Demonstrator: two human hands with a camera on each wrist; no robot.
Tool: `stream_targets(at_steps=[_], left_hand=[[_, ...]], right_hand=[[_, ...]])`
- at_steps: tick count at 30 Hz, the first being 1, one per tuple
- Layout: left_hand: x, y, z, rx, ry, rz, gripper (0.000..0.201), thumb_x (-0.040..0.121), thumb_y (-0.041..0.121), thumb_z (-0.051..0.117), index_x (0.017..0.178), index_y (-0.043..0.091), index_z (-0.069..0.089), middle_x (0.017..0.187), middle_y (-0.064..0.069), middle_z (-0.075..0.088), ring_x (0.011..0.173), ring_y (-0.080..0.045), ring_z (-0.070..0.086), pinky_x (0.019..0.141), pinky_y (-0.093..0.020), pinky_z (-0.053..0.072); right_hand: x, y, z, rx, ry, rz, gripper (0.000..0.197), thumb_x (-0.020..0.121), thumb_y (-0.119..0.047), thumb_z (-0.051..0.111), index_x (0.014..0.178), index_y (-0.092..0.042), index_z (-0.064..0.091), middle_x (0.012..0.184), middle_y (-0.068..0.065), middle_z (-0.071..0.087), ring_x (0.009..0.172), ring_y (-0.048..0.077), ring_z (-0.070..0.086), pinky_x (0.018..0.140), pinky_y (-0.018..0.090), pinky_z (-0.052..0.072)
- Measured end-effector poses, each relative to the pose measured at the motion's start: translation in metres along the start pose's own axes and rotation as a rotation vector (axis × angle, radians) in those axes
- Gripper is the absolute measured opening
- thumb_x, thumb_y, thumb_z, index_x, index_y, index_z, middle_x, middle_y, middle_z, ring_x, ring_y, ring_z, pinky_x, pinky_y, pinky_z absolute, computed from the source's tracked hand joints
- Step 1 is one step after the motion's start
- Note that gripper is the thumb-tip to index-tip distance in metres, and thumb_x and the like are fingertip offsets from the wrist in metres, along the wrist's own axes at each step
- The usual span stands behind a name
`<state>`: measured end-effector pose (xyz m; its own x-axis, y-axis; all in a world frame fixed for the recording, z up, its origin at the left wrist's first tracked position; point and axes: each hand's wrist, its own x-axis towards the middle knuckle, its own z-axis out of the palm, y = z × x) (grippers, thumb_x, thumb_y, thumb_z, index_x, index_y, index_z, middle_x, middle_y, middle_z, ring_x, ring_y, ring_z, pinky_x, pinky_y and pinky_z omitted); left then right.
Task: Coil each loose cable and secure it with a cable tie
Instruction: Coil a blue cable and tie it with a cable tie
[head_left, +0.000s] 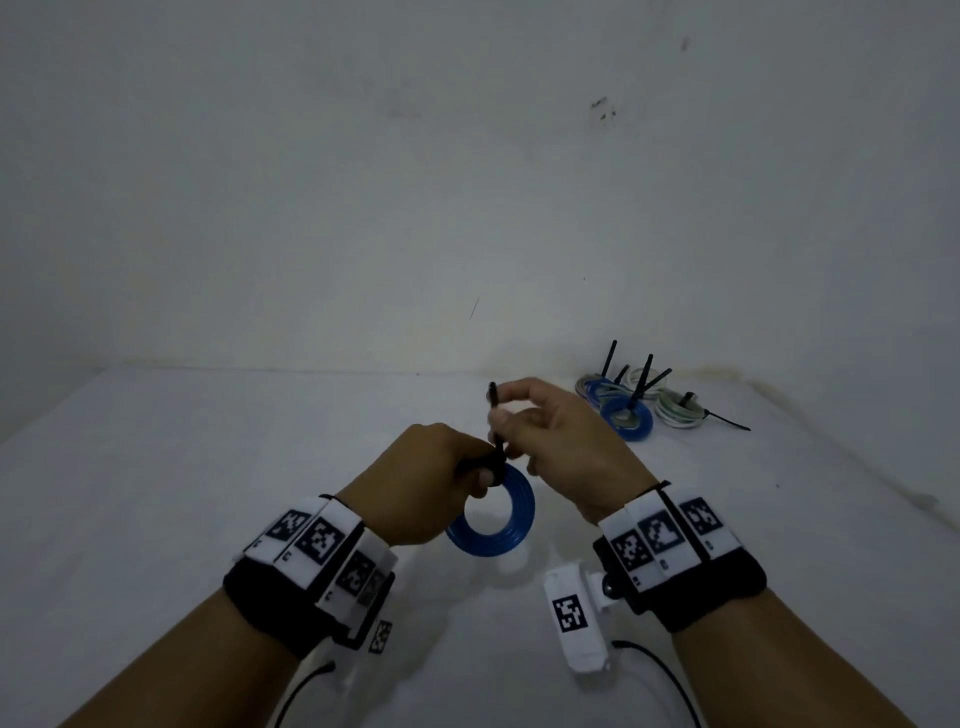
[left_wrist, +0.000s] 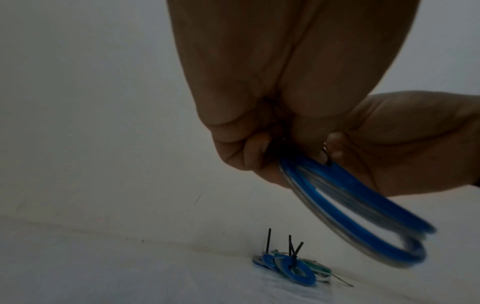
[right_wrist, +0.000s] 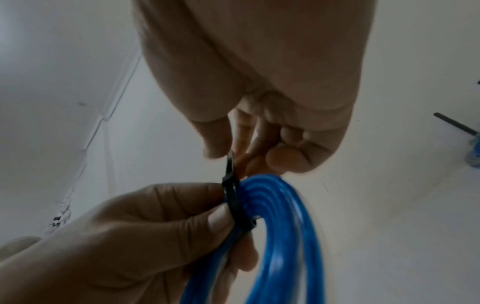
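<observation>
A coiled blue cable (head_left: 506, 519) hangs above the white table, held at its top by my left hand (head_left: 436, 478). A black cable tie (head_left: 496, 431) wraps the coil there, its free tail sticking up. My right hand (head_left: 545, 421) pinches that tail between thumb and finger. In the right wrist view the tie (right_wrist: 233, 197) circles the blue cable (right_wrist: 275, 236) right beside my left thumb, and my right hand (right_wrist: 233, 152) pinches the tail just above the tie's head. The left wrist view shows the coil (left_wrist: 358, 209) hanging from my left hand's curled fingers (left_wrist: 259, 156).
A heap of tied coils (head_left: 631, 410), blue and white, lies at the table's back right by the wall, black tie tails sticking up. The same heap (left_wrist: 288, 267) shows in the left wrist view. A white wall stands close behind the table.
</observation>
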<state>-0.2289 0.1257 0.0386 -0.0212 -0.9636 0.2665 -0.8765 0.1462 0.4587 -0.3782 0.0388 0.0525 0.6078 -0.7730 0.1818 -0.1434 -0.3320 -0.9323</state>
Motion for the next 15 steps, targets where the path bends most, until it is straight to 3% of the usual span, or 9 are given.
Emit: stream_targets(at_steps=[2,6,8,11,15], left_hand=[[-0.001,-0.002,0.000,-0.048,-0.010,-0.029,0.019,0.096,0.021,0.055,0.104,0.024,0.072,0.085,0.010,0.073,0.070,0.001,0.063,0.065,-0.010,0.045],[0.000,-0.006,0.004,-0.200,0.035,-0.094,0.021,0.097,0.027,0.053,0.114,0.029,0.066,0.078,0.012,0.071,0.065,0.007,0.059,0.061,-0.009,0.041],[0.002,-0.009,0.007,-0.258,0.099,-0.138,0.028,0.096,0.031,0.055,0.123,0.026,0.062,0.079,0.011,0.073,0.066,0.012,0.059,0.061,-0.009,0.038],[0.002,-0.008,0.012,-0.296,0.163,-0.140,0.023,0.095,0.026,0.058,0.118,0.027,0.063,0.078,0.009,0.074,0.063,0.011,0.060,0.058,-0.005,0.039],[-0.002,-0.005,0.018,-0.368,0.225,-0.126,0.014,0.094,0.023,0.060,0.102,0.031,0.067,0.075,0.010,0.073,0.065,0.005,0.064,0.061,-0.011,0.044]], right_hand=[[-0.002,0.003,-0.003,-0.084,-0.096,0.032,0.018,0.092,-0.020,0.067,0.109,-0.020,0.067,0.088,0.003,0.073,0.073,0.004,0.067,0.058,0.014,0.046],[-0.002,0.008,-0.005,-0.005,-0.007,-0.006,0.007,0.088,-0.012,0.070,0.095,-0.013,0.070,0.082,0.005,0.074,0.071,0.008,0.070,0.059,0.015,0.050],[-0.002,0.013,-0.003,0.036,0.034,-0.025,0.005,0.088,-0.012,0.070,0.093,-0.012,0.069,0.085,0.011,0.074,0.078,0.020,0.073,0.067,0.027,0.058],[-0.003,0.020,0.000,0.095,0.054,-0.014,0.005,0.088,-0.014,0.071,0.092,-0.014,0.069,0.091,0.017,0.072,0.085,0.031,0.073,0.079,0.048,0.060],[-0.002,0.024,0.001,0.127,0.093,-0.019,0.006,0.087,-0.014,0.072,0.090,-0.018,0.071,0.090,0.015,0.072,0.085,0.031,0.073,0.077,0.053,0.060]])
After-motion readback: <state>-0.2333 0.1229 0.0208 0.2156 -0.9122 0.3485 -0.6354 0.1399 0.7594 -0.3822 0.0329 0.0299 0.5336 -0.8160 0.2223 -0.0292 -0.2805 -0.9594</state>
